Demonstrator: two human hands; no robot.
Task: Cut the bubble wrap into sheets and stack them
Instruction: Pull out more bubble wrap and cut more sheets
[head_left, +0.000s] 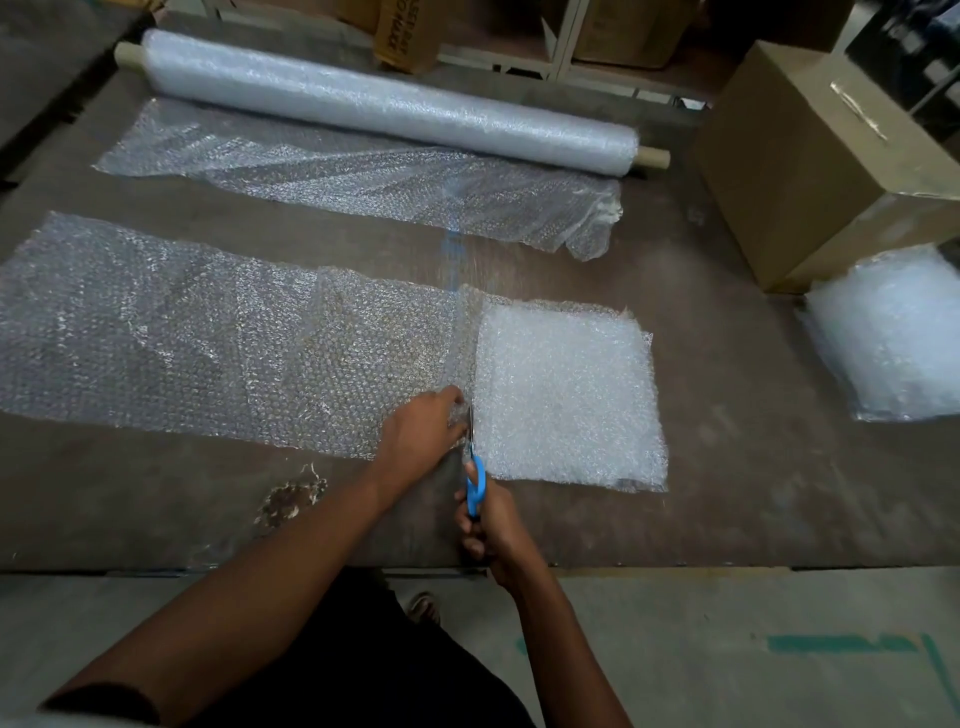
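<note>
Risk: your cut is wandering off the faint blue guide mark (453, 249) on the worktop (727, 415), likely if the thin film is bunching at the blades; the edge is already puckering under your left hand.
Risk 2: your left fingertips are sitting just beside the blades; closing them too fast could be nicking a finger.
Risk 3: the small folded stack (566, 395) lying on the strip's right end could be sliding as you are pushing forward, giving uneven sheets.
Left hand (423, 428): you are reaching forward with the forearm angled in from the near left, fingers curled and pinching the strip at its near edge, right by the cut line.
Right hand (491, 525): you are holding the blue-handled scissors (475, 480), grip wrapped through the handles, wrist near the worktop's near edge, blades pointing far and just entering the wrap.
Strip (208, 332): bubble wrap lying left to right across the near half of the worktop, the cut barely starting at its near edge.
Roll (384, 101): lying at the far side, a loose length (337, 182) trailing just in front of it.
Finished stack (893, 332): sitting at the right edge, near a cardboard box (810, 156).
</note>
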